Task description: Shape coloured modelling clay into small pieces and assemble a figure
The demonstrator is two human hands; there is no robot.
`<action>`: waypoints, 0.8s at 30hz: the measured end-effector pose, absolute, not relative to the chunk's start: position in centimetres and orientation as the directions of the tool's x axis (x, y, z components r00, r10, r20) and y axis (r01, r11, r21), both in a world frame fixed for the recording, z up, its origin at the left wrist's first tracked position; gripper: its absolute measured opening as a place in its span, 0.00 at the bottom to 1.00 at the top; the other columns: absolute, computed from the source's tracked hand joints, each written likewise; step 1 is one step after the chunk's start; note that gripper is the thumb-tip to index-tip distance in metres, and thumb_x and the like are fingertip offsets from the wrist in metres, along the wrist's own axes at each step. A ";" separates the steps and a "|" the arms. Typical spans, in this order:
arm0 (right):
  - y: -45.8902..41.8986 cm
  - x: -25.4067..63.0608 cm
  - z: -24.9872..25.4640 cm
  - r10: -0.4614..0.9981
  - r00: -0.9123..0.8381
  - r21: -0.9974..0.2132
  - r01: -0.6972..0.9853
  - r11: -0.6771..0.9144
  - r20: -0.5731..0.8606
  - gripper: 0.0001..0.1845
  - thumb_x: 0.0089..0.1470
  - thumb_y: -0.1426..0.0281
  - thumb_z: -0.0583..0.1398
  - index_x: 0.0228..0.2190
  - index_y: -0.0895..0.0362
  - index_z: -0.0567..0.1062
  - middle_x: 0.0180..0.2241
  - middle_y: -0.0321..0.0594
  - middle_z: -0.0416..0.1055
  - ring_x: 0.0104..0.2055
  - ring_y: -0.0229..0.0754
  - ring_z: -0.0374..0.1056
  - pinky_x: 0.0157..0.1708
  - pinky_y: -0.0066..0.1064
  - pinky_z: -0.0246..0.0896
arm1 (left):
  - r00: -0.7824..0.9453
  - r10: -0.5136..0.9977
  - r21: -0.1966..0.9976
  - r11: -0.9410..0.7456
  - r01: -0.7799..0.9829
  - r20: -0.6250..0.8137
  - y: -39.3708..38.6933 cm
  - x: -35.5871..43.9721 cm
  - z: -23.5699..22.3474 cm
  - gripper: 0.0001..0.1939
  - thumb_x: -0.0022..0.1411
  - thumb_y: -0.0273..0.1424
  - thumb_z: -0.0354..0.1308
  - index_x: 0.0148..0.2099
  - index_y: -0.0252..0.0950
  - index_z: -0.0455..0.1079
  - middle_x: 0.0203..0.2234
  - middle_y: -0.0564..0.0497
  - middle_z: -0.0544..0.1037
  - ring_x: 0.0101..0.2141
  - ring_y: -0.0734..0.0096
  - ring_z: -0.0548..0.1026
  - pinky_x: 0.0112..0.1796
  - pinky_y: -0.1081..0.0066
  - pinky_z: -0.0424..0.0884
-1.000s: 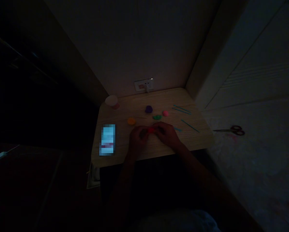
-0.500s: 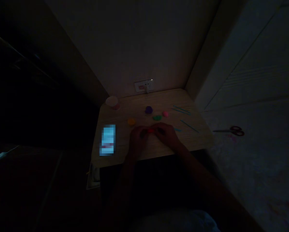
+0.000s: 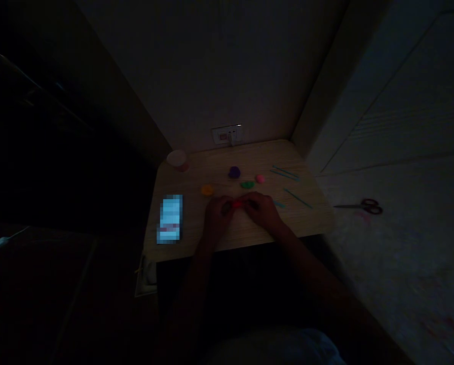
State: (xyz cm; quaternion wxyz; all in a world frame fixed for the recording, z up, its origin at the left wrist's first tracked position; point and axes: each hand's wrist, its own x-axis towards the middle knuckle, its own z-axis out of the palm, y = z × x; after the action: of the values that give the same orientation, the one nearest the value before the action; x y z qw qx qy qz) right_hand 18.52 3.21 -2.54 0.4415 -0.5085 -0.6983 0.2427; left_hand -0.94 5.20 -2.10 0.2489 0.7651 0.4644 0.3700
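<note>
Both hands meet over the front middle of a small wooden table. Between their fingertips is a small red lump that looks like modelling clay. My left hand is closed on its left side, and my right hand pinches it from the right. Just beyond the fingers lie a green piece, a pink ball, a purple lump and an orange lump. The dim light hides finger detail.
A lit phone lies at the table's left, with a pale cup at the back left corner. Several thin blue-green sticks are on the right. Scissors rest on the pale surface beyond. A plugged socket is on the wall.
Both hands stay together with the red lump, and more of its red shows between the fingers. The view has shifted very slightly. Nothing else on the table has moved.
</note>
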 end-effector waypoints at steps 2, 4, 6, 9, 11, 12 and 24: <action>3.2 18.6 -2.5 0.927 -0.096 -0.794 0.488 0.362 0.363 0.14 0.57 0.78 0.65 0.41 0.50 0.85 0.41 0.41 0.85 0.44 0.48 0.79 0.47 0.39 0.71 | 0.297 0.894 0.728 -0.445 0.521 0.334 5.1 -1.0 -2.2 0.10 0.61 0.22 0.66 0.44 0.38 0.78 0.40 0.48 0.84 0.44 0.58 0.79 0.50 0.58 0.73; 3.2 18.6 -2.5 0.929 -0.100 -0.796 0.489 0.358 0.357 0.13 0.58 0.77 0.64 0.41 0.50 0.85 0.41 0.41 0.84 0.44 0.48 0.79 0.47 0.40 0.71 | 0.294 0.895 0.728 -0.444 0.523 0.335 5.0 -0.9 -2.3 0.09 0.61 0.23 0.66 0.44 0.38 0.78 0.40 0.48 0.84 0.43 0.58 0.79 0.50 0.57 0.73; 3.2 18.7 -2.5 0.931 -0.100 -0.796 0.493 0.352 0.350 0.13 0.58 0.76 0.64 0.41 0.51 0.85 0.41 0.42 0.84 0.44 0.49 0.79 0.47 0.40 0.71 | 0.289 0.895 0.728 -0.445 0.521 0.340 5.0 -0.9 -2.3 0.10 0.61 0.22 0.66 0.44 0.39 0.77 0.40 0.48 0.84 0.44 0.58 0.79 0.50 0.57 0.73; 3.1 18.7 -2.5 0.928 -0.096 -0.794 0.490 0.360 0.361 0.12 0.58 0.74 0.64 0.41 0.51 0.85 0.41 0.42 0.84 0.44 0.49 0.79 0.47 0.40 0.72 | 0.296 0.889 0.733 -0.457 0.504 0.350 4.9 -0.8 -2.4 0.11 0.61 0.21 0.65 0.45 0.40 0.77 0.41 0.49 0.84 0.45 0.58 0.79 0.51 0.56 0.73; 3.0 18.7 -2.5 0.923 -0.093 -0.794 0.482 0.371 0.374 0.12 0.58 0.74 0.64 0.41 0.51 0.85 0.41 0.42 0.84 0.44 0.49 0.79 0.48 0.41 0.72 | 0.292 0.887 0.741 -0.460 0.490 0.357 4.9 -0.8 -2.4 0.11 0.61 0.21 0.65 0.44 0.39 0.77 0.41 0.48 0.84 0.45 0.58 0.80 0.52 0.56 0.74; 3.0 18.7 -2.5 0.922 -0.091 -0.796 0.478 0.372 0.377 0.11 0.58 0.73 0.63 0.41 0.51 0.85 0.41 0.42 0.84 0.44 0.49 0.79 0.48 0.41 0.72 | 0.290 0.885 0.744 -0.463 0.482 0.363 4.9 -0.8 -2.4 0.11 0.61 0.20 0.65 0.44 0.39 0.78 0.42 0.48 0.84 0.45 0.58 0.80 0.52 0.57 0.74; 2.9 18.7 -2.6 0.913 -0.102 -0.816 0.416 0.400 0.395 0.12 0.59 0.72 0.62 0.42 0.50 0.85 0.45 0.41 0.84 0.49 0.49 0.80 0.53 0.44 0.73 | 0.286 0.894 0.758 -0.446 0.477 0.346 4.7 -0.7 -2.3 0.10 0.61 0.22 0.66 0.43 0.40 0.78 0.42 0.48 0.85 0.45 0.58 0.81 0.52 0.56 0.75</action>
State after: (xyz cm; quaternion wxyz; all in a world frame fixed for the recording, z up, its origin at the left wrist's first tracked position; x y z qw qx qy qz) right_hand 18.73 2.88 -2.55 0.4683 -0.4792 -0.6934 0.2651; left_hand -0.65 4.72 -2.28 0.2676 0.7559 0.4533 0.3894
